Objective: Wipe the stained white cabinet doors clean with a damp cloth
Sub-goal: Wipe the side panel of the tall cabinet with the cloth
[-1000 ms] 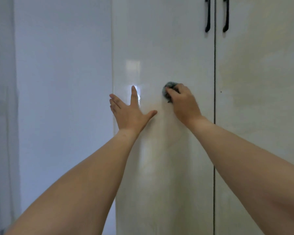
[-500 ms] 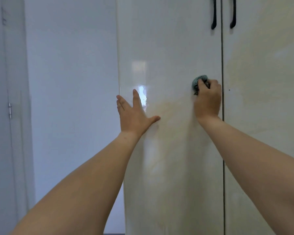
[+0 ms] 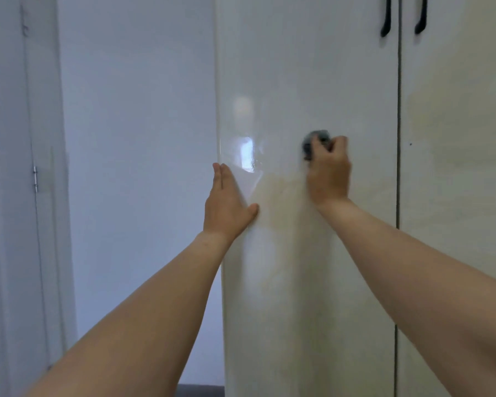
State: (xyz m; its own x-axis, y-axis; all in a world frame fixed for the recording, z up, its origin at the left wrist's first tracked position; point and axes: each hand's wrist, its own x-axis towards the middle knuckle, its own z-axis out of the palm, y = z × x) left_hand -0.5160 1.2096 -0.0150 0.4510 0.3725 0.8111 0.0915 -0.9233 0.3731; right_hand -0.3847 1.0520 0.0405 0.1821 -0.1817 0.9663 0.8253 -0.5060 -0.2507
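Observation:
Two tall glossy white cabinet doors fill the right side. The left door (image 3: 307, 81) carries a yellowish-brown stain (image 3: 278, 187) at mid height. My right hand (image 3: 328, 174) grips a small dark grey-green cloth (image 3: 315, 141) and holds it against this door just above the stain. My left hand (image 3: 226, 204) lies flat on the same door near its left edge, fingers straight and together, thumb spread toward the stain. The right door (image 3: 455, 138) shows faint yellow smears.
Two black handles (image 3: 385, 21) (image 3: 421, 18) hang either side of the gap between the doors. A plain white wall (image 3: 138, 138) stands left of the cabinet, and a white room door with a metal hinge (image 3: 35, 179) is at the far left.
My right hand with the cloth swung right to the gap between the doors, then came back left toward the stain. My left hand's fingers closed together and slid to the door's left edge.

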